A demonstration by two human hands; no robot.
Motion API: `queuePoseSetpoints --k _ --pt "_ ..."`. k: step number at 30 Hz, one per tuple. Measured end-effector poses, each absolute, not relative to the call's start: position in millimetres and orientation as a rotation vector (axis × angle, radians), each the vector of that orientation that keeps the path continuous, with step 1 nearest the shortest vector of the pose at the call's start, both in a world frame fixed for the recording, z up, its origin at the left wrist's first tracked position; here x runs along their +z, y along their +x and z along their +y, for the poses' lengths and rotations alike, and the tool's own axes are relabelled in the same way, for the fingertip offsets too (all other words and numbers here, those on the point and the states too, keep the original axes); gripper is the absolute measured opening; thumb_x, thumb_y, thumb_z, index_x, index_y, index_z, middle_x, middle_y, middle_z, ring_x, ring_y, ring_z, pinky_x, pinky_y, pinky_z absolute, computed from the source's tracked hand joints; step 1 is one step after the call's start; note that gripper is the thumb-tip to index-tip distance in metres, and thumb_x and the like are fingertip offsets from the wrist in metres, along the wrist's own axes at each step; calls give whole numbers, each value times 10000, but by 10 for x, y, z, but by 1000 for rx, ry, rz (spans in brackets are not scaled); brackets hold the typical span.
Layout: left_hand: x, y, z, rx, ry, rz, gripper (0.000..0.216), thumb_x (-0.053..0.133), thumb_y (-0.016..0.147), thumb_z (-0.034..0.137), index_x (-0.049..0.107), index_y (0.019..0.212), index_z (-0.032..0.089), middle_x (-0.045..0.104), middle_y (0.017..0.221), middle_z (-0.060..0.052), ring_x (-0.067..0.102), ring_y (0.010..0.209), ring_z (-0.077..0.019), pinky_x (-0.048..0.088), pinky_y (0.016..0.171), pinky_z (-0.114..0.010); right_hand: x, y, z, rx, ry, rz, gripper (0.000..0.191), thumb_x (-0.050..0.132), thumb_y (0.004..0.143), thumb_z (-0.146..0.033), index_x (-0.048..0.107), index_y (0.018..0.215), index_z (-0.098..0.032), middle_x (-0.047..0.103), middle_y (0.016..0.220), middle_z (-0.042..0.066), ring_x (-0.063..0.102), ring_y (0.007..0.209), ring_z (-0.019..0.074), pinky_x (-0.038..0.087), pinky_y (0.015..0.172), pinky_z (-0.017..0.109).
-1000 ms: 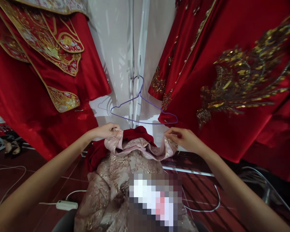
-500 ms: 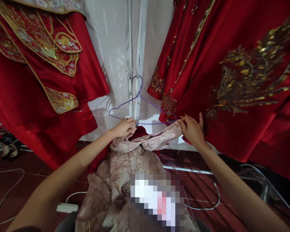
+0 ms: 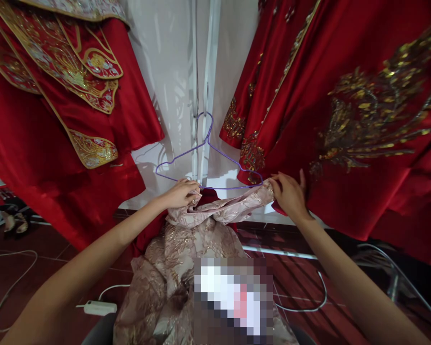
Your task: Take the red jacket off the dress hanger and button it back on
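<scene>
A pale pink brocade garment [image 3: 197,244] with gold threads spreads from my lap up toward the wall. At its upper left edge, my left hand [image 3: 184,193] is closed, pinching the cloth. My right hand [image 3: 289,194] grips the upper right end between thumb and fingers, so the edge stretches between both hands. Just above hangs a bare purple wire hanger [image 3: 210,143], its hook on a white pole and its bottom bar close to my fingers. Dark red fabric [image 3: 209,195] shows behind the garment's opening. A pixelated patch hides part of the garment near my lap.
Red gowns with gold embroidery hang at left [image 3: 136,115] and right [image 3: 345,201]. Beside my left leg lies a white power strip [image 3: 99,307] with a cable. A white cable [image 3: 319,292] curls on the tiled floor at right. Shoes [image 3: 16,223] stand far left.
The purple hanger has swung slightly, its left end shifting left and its bottom bar lower. My hands keep hold of the garment's edge, nearly in the same place.
</scene>
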State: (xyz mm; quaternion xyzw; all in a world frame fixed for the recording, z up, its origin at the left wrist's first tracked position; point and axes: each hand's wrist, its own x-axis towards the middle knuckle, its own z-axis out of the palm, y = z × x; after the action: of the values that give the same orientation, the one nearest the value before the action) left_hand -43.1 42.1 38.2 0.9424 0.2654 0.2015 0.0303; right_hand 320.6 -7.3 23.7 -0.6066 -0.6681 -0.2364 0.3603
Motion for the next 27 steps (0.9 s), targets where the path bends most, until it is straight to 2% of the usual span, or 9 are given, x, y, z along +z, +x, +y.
queuePoseSetpoints --k 4,8,11,16,19,23,27 --pt "371 -437 414 612 2886 830 173 472 852 304 579 944 205 593 1093 -56 514 1043 -215 354 924 -378 286 3198 -115 -597 -1552 -1690 238 381 880 -315 596 861 -216 679 952 79 578 986 245 227 999 458" --pt "383 -398 390 627 2839 779 177 483 849 308 586 952 209 605 1085 -48 524 1045 -207 364 927 -371 520 3049 -93 -536 -1510 -1680 233 421 867 -357 609 873 -219 671 903 78 573 887 251 368 839 403" --pt "408 -302 317 653 2758 687 175 494 843 303 589 953 205 625 1034 -43 559 969 -180 403 877 -328 719 2813 11 -505 -1389 -1713 233 434 866 -379 607 862 -222 660 904 75 562 885 247 381 790 367" --pt "436 -189 184 789 2514 646 196 460 861 311 583 954 189 641 984 -41 584 919 -158 441 824 -282 779 2499 197 -289 -1350 -1640 268 349 905 -405 542 928 -221 637 783 37 575 694 189 380 653 288" --pt "398 -353 267 1113 2305 841 216 462 854 323 574 967 178 640 992 -44 586 920 -155 445 826 -263 727 2472 229 -239 -1367 -1616 273 339 905 -426 523 901 -225 625 762 32 580 699 195 377 659 287" --pt "204 -883 549 1610 1819 1437 197 508 794 317 592 880 161 641 826 -35 584 785 -159 451 738 -252 724 2508 220 -188 -1362 -1611 278 374 885 -454 525 861 -221 619 731 31 583 689 193 384 661 282" --pt "-51 -1368 723 1573 1403 1587 182 589 690 317 624 739 145 632 687 -35 575 711 -173 442 674 -261 747 2505 230 -145 -1340 -1607 308 384 868 -489 532 849 -219 601 706 21 562 663 179 384 628 266"
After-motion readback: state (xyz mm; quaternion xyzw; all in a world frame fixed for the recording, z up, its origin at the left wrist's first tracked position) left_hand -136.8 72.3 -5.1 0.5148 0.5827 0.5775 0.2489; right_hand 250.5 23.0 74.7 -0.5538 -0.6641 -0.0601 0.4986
